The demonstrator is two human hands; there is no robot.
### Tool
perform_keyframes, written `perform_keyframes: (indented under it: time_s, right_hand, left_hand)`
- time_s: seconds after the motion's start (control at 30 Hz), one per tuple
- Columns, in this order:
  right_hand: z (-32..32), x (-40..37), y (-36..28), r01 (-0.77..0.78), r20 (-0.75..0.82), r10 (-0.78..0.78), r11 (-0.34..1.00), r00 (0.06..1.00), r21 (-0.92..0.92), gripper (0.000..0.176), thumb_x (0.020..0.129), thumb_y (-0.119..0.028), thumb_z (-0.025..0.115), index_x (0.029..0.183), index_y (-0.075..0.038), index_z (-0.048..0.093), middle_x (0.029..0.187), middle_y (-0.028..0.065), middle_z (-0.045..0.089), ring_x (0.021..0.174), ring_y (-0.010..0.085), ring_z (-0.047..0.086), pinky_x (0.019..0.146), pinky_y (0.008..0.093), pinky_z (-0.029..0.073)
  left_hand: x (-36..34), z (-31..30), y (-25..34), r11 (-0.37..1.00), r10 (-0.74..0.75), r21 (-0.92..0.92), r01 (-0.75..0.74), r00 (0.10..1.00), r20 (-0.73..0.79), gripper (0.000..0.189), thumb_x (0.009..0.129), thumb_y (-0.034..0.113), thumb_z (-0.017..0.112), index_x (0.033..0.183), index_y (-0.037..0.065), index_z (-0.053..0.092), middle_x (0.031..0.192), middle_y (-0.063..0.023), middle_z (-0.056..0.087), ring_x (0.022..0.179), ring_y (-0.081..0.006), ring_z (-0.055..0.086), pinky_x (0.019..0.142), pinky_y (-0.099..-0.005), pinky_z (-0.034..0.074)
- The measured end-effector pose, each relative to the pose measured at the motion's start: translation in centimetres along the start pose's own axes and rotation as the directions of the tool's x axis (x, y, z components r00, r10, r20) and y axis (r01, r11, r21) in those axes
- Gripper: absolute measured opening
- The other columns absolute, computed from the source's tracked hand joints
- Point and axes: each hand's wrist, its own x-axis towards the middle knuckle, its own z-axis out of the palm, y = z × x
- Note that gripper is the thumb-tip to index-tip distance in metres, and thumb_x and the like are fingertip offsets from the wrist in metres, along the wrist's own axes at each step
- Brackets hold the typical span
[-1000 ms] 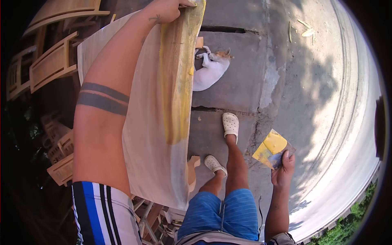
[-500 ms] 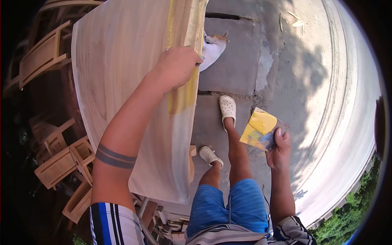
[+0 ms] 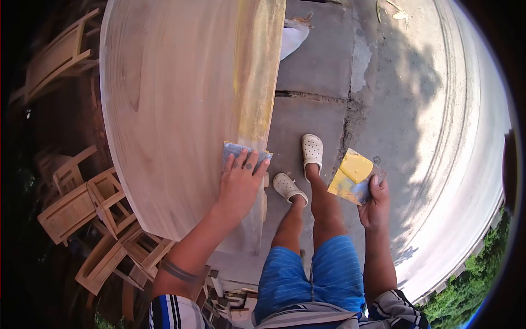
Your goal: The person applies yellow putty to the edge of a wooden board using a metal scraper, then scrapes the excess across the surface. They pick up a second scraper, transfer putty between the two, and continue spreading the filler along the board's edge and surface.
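My left hand [image 3: 239, 189] holds a flat grey putty spreader [image 3: 233, 149], fingers laid along its back. The spreader's edge rests on a large pale wooden panel [image 3: 170, 109], close to its right-hand edge. A yellow smear of putty [image 3: 262, 104] runs along that edge, above the spreader. Off to the right, my right hand [image 3: 376, 202] grips a thin square plate [image 3: 342, 186] by its corner, thumb on top. A thick dab of yellow putty [image 3: 356, 167] sits on the plate.
Wooden chair-like frames [image 3: 112, 200] are stacked to the left of the panel. A white and orange cat [image 3: 294, 39] lies on the concrete floor [image 3: 315, 66], partly hidden by the panel. My feet in white clogs [image 3: 312, 149] stand beside the panel. A sunlit road [image 3: 466, 137] runs at right.
My left hand has drawn the spreader down along the panel's edge toward me, and the yellow putty there looks thinner and more spread out. My right hand has hardly moved.
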Motion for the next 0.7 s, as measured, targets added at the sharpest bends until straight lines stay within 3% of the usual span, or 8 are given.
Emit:
perform_keyframes:
  time_s: [0.13,0.2,0.23,0.27,0.4,0.5,0.53,0.7]
  right_hand:
    - [-1.2,-0.9,-0.9,-0.024,-0.014,0.024,1.000,1.000,0.004,0.031,0.097,-0.019,0.042,0.122,-0.001,0.040,0.117,0.0133,0.054,0.106,0.0219,0.058,0.089,0.0370,0.050]
    - [-1.7,-0.5,-1.4,-0.019,-0.011,0.019,1.000,1.000,0.000,0.031,0.097,-0.019,0.042,0.122,-0.002,0.040,0.117,0.0125,0.054,0.105,0.0210,0.058,0.088,0.0361,0.051]
    - [-2.0,-0.2,-1.7,-0.018,-0.003,0.018,1.000,1.000,-0.008,0.031,0.097,-0.020,0.042,0.122,-0.002,0.040,0.117,0.0125,0.054,0.105,0.0208,0.058,0.088,0.0360,0.051]
    - [-2.1,0.2,-2.1,-0.023,0.006,0.024,1.000,1.000,-0.021,0.031,0.097,-0.020,0.042,0.122,-0.002,0.040,0.117,0.0126,0.054,0.105,0.0207,0.058,0.087,0.0358,0.051]
    - [-1.9,2.1,-3.1,-0.056,0.083,0.062,0.995,0.995,-0.081,0.030,0.098,-0.019,0.039,0.123,-0.002,0.039,0.117,0.0129,0.054,0.106,0.0203,0.058,0.087,0.0353,0.051]
    - [-1.7,3.6,-2.6,-0.059,0.051,0.066,0.991,0.997,-0.116,0.030,0.098,-0.020,0.038,0.123,-0.002,0.039,0.118,0.0131,0.054,0.106,0.0202,0.057,0.087,0.0351,0.051]
    - [-2.1,4.0,-2.4,-0.061,0.060,0.069,0.991,0.996,-0.117,0.030,0.099,-0.020,0.037,0.123,-0.001,0.039,0.118,0.0130,0.053,0.107,0.0200,0.057,0.088,0.0352,0.051]
    - [-1.1,4.4,-1.4,-0.064,0.102,0.078,0.989,0.992,-0.137,0.030,0.098,-0.020,0.038,0.122,-0.001,0.040,0.118,0.0128,0.053,0.106,0.0196,0.057,0.086,0.0349,0.052]
  left_hand:
    - [2.5,-5.6,-1.9,0.971,-0.028,-0.231,0.066,0.986,0.163,0.041,0.076,-0.006,0.050,0.113,0.007,0.062,0.112,-0.0151,0.060,0.104,-0.0327,0.055,0.091,-0.0405,0.042]
    - [9.2,-10.6,-3.8,0.961,-0.116,-0.251,0.119,0.993,0.028,0.044,0.073,-0.009,0.047,0.112,0.005,0.062,0.105,-0.0162,0.062,0.098,-0.0342,0.057,0.085,-0.0393,0.045]
    - [12.6,-11.7,-5.8,0.969,-0.133,-0.216,0.118,0.989,-0.056,0.049,0.071,-0.012,0.044,0.112,0.007,0.062,0.104,-0.0164,0.062,0.095,-0.0350,0.057,0.083,-0.0393,0.045]
    - [16.4,-12.9,-7.6,0.967,-0.245,-0.064,0.245,0.969,0.012,0.054,0.068,-0.013,0.040,0.112,0.009,0.063,0.108,-0.0177,0.061,0.096,-0.0348,0.057,0.082,-0.0383,0.046]
    - [24.7,-15.1,-12.2,0.996,-0.052,-0.072,0.062,0.991,0.127,0.055,0.063,-0.010,0.044,0.106,0.013,0.067,0.102,-0.0157,0.065,0.096,-0.0278,0.063,0.081,-0.0331,0.050]
    - [24.0,-12.6,-12.2,0.989,-0.029,-0.133,0.065,0.967,0.252,0.050,0.065,-0.008,0.046,0.105,0.012,0.068,0.099,-0.0170,0.066,0.092,-0.0282,0.065,0.079,-0.0340,0.050]
    - [21.5,-10.8,-11.9,0.962,-0.081,-0.241,0.128,0.977,0.195,0.058,0.065,-0.013,0.037,0.112,0.009,0.063,0.104,-0.0202,0.063,0.090,-0.0350,0.060,0.080,-0.0372,0.047]
    - [10.3,-6.4,-5.2,0.975,-0.145,-0.153,0.162,0.983,0.115,0.044,0.069,-0.012,0.049,0.105,0.008,0.066,0.103,-0.0135,0.062,0.090,-0.0324,0.059,0.080,-0.0373,0.048]
